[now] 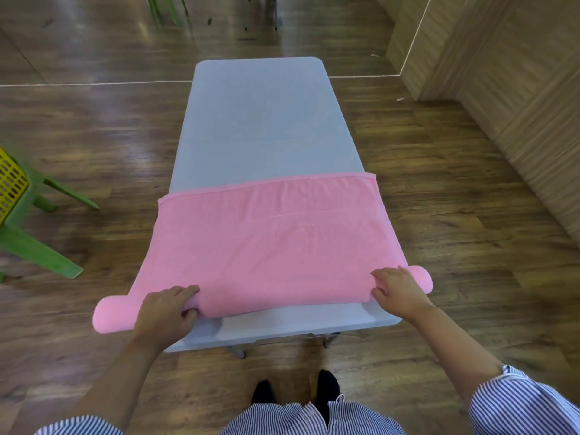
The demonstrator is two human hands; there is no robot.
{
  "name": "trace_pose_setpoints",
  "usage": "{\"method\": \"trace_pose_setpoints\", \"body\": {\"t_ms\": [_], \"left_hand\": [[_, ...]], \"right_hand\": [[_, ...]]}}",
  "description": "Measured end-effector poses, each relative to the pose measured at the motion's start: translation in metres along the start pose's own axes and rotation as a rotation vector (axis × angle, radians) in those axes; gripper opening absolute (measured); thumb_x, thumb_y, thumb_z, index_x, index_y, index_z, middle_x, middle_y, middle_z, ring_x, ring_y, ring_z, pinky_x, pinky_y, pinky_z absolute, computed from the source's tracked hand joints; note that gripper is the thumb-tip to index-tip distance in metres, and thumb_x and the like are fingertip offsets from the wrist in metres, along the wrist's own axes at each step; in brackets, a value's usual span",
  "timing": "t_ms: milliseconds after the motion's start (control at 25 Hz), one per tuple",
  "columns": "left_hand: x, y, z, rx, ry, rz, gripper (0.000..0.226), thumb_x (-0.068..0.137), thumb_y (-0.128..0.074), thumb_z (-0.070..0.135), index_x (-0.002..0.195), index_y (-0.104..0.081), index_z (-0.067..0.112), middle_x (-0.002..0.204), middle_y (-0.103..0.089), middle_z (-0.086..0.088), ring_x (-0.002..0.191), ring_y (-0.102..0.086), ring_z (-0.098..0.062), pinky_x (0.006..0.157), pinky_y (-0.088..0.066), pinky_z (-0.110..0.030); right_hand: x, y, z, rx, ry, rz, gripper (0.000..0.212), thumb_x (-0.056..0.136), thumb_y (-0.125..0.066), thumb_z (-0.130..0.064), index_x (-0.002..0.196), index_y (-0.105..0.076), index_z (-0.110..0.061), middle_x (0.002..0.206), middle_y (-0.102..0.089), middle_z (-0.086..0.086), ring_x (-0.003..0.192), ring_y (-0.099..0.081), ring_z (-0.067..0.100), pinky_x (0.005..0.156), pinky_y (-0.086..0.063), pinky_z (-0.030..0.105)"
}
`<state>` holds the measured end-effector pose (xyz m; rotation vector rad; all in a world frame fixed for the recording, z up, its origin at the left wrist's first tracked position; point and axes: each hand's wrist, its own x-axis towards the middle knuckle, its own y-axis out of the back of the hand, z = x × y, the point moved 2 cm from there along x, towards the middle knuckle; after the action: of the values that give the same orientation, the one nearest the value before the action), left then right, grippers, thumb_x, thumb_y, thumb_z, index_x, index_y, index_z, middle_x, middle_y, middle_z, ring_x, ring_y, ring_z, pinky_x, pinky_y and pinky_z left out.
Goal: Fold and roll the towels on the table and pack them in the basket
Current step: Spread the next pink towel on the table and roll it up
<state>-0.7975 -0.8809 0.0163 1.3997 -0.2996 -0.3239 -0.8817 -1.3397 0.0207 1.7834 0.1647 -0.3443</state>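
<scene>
Wood-plank flooring surrounds a white folding table (260, 120), where a pink towel (270, 233) lies spread beyond both hands. Left hand (166, 312) and right hand (398, 288) each curl around its rolled near edge; a yellow basket (11, 183) sits far left.

Glossy wood floor (439, 233), green chair (34, 246)

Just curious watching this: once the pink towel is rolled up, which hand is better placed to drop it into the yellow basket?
Probably the left hand. The yellow basket sits on the person's left, on a green chair, while the right hand grips the pink towel at the roll's far end.
</scene>
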Motion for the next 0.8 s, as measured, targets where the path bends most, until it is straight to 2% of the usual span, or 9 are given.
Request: {"method": "trace_pose_setpoints", "body": {"t_ms": [80, 160, 240, 320, 440, 520, 680, 760, 800], "left_hand": [[0.002, 0.001, 0.004, -0.003, 0.023, 0.026, 0.051, 0.066, -0.042, 0.034, 0.104, -0.069, 0.014, 0.1, -0.068, -0.005, 0.088, -0.064, -0.029, 0.076, -0.048, -0.049], [0.001, 0.002, 0.01, -0.002, 0.015, 0.04, 0.05, 0.066, -0.043, 0.032, 0.107, -0.065, 0.013, 0.108, -0.065, -0.005, 0.099, -0.06, -0.026, 0.087, -0.042, -0.052], [-0.002, 0.001, 0.017, -0.007, -0.008, 0.032, 0.05, 0.065, -0.043, 0.033, 0.105, -0.065, 0.012, 0.107, -0.066, -0.005, 0.094, -0.063, -0.027, 0.085, -0.043, -0.052], [-0.003, -0.001, 0.02, -0.013, 0.0, -0.005, 0.053, 0.062, -0.044, 0.034, 0.106, -0.064, 0.011, 0.107, -0.067, -0.005, 0.093, -0.064, -0.028, 0.083, -0.045, -0.053], [-0.001, -0.009, 0.022, -0.019, 0.038, -0.09, 0.057, 0.057, -0.055, 0.031, 0.11, -0.063, 0.01, 0.107, -0.067, -0.006, 0.092, -0.064, -0.03, 0.085, -0.045, -0.057], [0.001, -0.009, 0.021, -0.015, 0.044, -0.107, 0.052, 0.059, -0.053, 0.03, 0.107, -0.064, 0.01, 0.099, -0.07, -0.005, 0.085, -0.066, -0.03, 0.081, -0.047, -0.055], [0.005, -0.005, 0.012, -0.043, -0.036, -0.094, 0.05, 0.063, -0.041, 0.035, 0.099, -0.068, 0.013, 0.079, -0.07, 0.0, 0.069, -0.066, -0.028, 0.068, -0.048, -0.042], [0.008, -0.003, 0.013, -0.072, -0.009, -0.073, 0.047, 0.066, -0.045, 0.03, 0.105, -0.066, 0.013, 0.092, -0.07, -0.003, 0.082, -0.065, -0.03, 0.077, -0.048, -0.052], [0.009, -0.003, 0.015, -0.067, 0.017, -0.046, 0.046, 0.066, -0.048, 0.026, 0.108, -0.064, 0.013, 0.102, -0.068, -0.004, 0.091, -0.063, -0.029, 0.083, -0.045, -0.058]], "right_hand": [[-0.001, 0.006, 0.001, -0.017, -0.012, -0.065, 0.049, 0.083, -0.037, -0.034, 0.126, -0.052, -0.015, 0.119, -0.06, 0.001, 0.113, -0.05, 0.021, 0.112, -0.02, 0.037], [0.0, 0.006, 0.005, -0.013, 0.005, -0.005, 0.048, 0.082, -0.044, -0.032, 0.127, -0.05, -0.016, 0.121, -0.057, 0.0, 0.115, -0.049, 0.021, 0.114, -0.018, 0.042], [0.001, 0.003, 0.006, -0.016, 0.059, 0.144, 0.042, 0.081, -0.056, -0.022, 0.122, -0.054, -0.014, 0.118, -0.057, 0.003, 0.11, -0.053, 0.026, 0.108, -0.028, 0.052], [0.0, 0.0, 0.006, 0.021, 0.096, 0.248, 0.036, 0.078, -0.059, -0.018, 0.114, -0.059, -0.011, 0.111, -0.06, 0.006, 0.101, -0.058, 0.031, 0.099, -0.038, 0.055], [-0.008, -0.007, 0.007, -0.018, 0.117, 0.178, 0.052, 0.07, -0.058, -0.026, 0.119, -0.06, -0.009, 0.114, -0.062, 0.008, 0.108, -0.057, 0.029, 0.101, -0.037, 0.052], [-0.008, -0.005, 0.009, -0.031, 0.112, 0.151, 0.052, 0.069, -0.057, -0.026, 0.119, -0.061, -0.012, 0.113, -0.064, 0.005, 0.107, -0.059, 0.028, 0.099, -0.038, 0.046], [-0.006, 0.005, 0.01, -0.011, 0.06, 0.043, 0.063, 0.072, -0.028, -0.041, 0.123, -0.058, -0.019, 0.114, -0.063, -0.003, 0.106, -0.056, 0.017, 0.106, -0.03, 0.036], [-0.006, 0.005, 0.009, -0.009, 0.062, 0.026, 0.062, 0.074, -0.028, -0.04, 0.125, -0.055, -0.019, 0.115, -0.061, -0.002, 0.108, -0.053, 0.017, 0.112, -0.023, 0.035], [-0.006, 0.003, 0.007, -0.008, 0.076, 0.049, 0.054, 0.077, -0.038, -0.035, 0.126, -0.054, -0.017, 0.117, -0.059, -0.001, 0.11, -0.052, 0.018, 0.113, -0.021, 0.037]]}}
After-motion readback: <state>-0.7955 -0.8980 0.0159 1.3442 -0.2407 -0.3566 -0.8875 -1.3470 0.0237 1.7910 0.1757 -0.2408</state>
